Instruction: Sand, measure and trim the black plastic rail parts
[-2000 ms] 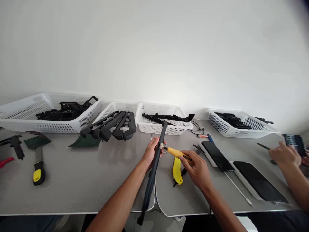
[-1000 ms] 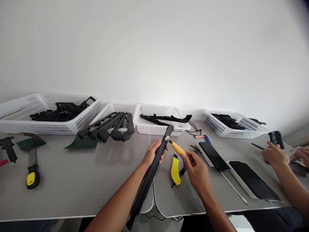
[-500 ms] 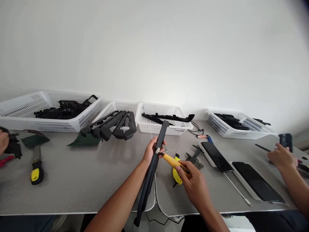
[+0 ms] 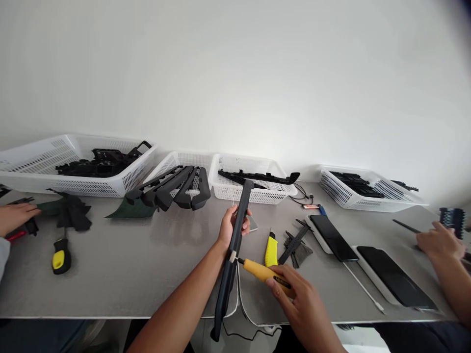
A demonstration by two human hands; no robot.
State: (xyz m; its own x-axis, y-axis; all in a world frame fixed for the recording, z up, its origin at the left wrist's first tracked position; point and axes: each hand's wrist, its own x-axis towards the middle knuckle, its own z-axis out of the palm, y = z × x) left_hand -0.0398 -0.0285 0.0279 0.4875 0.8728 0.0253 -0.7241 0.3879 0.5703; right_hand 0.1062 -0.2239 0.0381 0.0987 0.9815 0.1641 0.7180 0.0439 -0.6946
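My left hand point(image 4: 227, 229) is wrapped round a long black plastic trim strip point(image 4: 222, 293), which slants upright over the table's front edge. In my right hand point(image 4: 302, 300) is a yellow pen-shaped rotary tool point(image 4: 260, 270), its small pale tip against the strip's right side, below my left fingers. A yellow utility knife point(image 4: 271, 250) lies just behind the tool. Beside the knife is a dark caliper point(image 4: 294, 244).
White baskets point(image 4: 253, 195) with black plastic parts line the wall. Several black trims point(image 4: 186, 189) overhang one basket. Phones point(image 4: 333, 238) and a yellow-black screwdriver point(image 4: 61, 257) lie on the table point(image 4: 147, 274). Other people's hands point(image 4: 439, 242) work at both sides.
The rotary tool's tip has moved down along the strip, away from my left fingers. At the left, another person's hand has come further in and a dark piece now lies by the screwdriver.
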